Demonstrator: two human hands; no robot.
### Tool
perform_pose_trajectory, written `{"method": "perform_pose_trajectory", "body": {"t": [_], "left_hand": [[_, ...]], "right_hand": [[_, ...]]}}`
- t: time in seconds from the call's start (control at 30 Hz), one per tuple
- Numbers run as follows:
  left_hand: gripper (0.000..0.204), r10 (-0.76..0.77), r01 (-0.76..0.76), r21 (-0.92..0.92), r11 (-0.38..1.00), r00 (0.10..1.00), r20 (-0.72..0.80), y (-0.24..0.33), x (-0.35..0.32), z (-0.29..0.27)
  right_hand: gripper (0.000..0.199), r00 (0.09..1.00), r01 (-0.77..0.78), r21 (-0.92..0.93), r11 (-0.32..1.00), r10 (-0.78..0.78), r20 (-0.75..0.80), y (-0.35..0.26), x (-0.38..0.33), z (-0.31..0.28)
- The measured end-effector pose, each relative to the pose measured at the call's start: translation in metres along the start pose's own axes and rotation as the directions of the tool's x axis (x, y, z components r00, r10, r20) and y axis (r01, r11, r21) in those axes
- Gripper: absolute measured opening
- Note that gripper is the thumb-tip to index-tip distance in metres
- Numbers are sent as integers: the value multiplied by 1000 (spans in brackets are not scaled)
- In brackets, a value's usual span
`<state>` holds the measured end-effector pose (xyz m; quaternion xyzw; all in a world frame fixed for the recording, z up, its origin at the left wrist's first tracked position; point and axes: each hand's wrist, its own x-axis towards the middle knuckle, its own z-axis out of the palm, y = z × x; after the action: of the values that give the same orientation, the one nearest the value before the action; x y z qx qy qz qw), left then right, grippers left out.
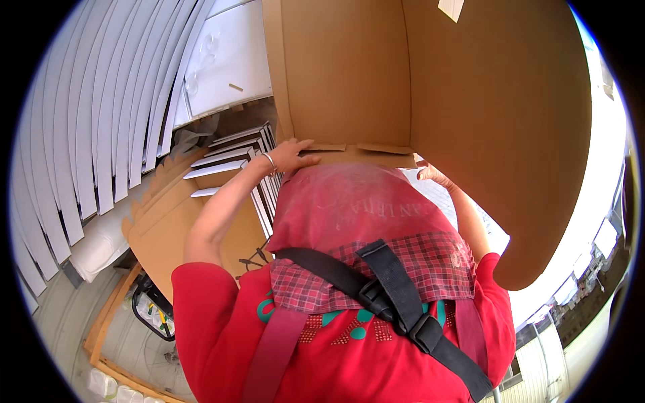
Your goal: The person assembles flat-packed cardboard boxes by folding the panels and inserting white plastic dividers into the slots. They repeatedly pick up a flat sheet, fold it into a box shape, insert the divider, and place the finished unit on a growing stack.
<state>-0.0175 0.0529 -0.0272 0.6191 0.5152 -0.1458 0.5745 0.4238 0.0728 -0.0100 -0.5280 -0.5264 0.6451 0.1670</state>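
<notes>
Overhead, head view only: large brown cardboard box [430, 87] held up in front of the chest, open side toward the camera, inner walls and two short bottom flaps in sight.

Left hand [290, 156] flat against the lower left edge of the box, fingers spread and laid along the cardboard, thumb underneath; thin bracelet [269, 161] on the wrist. Not a pinch, more a palm press.

Right hand [433, 174] mostly hidden behind the lower right wall of the box; only a few fingers curling at the edge. Closed on the cardboard or just pushing against it — cannot tell.

Below the box: red apron [356, 208] with a plaid band, black strap and buckle [396, 302] across a red shirt.

To the left: fanned white slats [101, 134], a white panel [228, 60] behind, stacked white boards [235, 158] upright in a cardboard carton [168, 215], flat cardboard sheets under them.

Risks, as a judgement: box wide and light, supported only at two low edges, so likely to tip or swing. Left palm without a real clasp — could slip off the smooth cardboard. Near wall blocking much of the forward sight, so a bump against the slats or the stacked boards quite possible. Loose bottom flaps could fold and give way under the pressing fingers.
</notes>
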Motion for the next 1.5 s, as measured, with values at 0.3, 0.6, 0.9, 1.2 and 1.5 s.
{"method": "perform_pose_trajectory", "body": {"t": [0.3, 0.6, 0.9, 1.2, 1.5], "left_hand": [[78, 249, -249, -158, 955, 968, -20, -31, -30, -6], [64, 71, -56, -168, 984, 994, 84, -35, 7, -25], [78, -358, 380, -27, 924, 891, 278, -3, 57, -60], [61, -132, 244, 483, 841, 958, -253, 33, 62, -38], [89, 548, -147, 686, 713, 727, -413, 60, 110, 57]], "right_hand": [[89, 994, -110, 186, 976, 106, 32, -29, 4, 33], [55, 872, -148, 138, 979, 195, -448, 86, 36, 79], [57, 588, -263, 320, 910, 414, -695, 92, 71, 99], [52, 462, 14, 401, 916, 350, -815, 86, 81, 114], [54, 370, -95, 331, 939, 342, -864, 73, 83, 114]]}}
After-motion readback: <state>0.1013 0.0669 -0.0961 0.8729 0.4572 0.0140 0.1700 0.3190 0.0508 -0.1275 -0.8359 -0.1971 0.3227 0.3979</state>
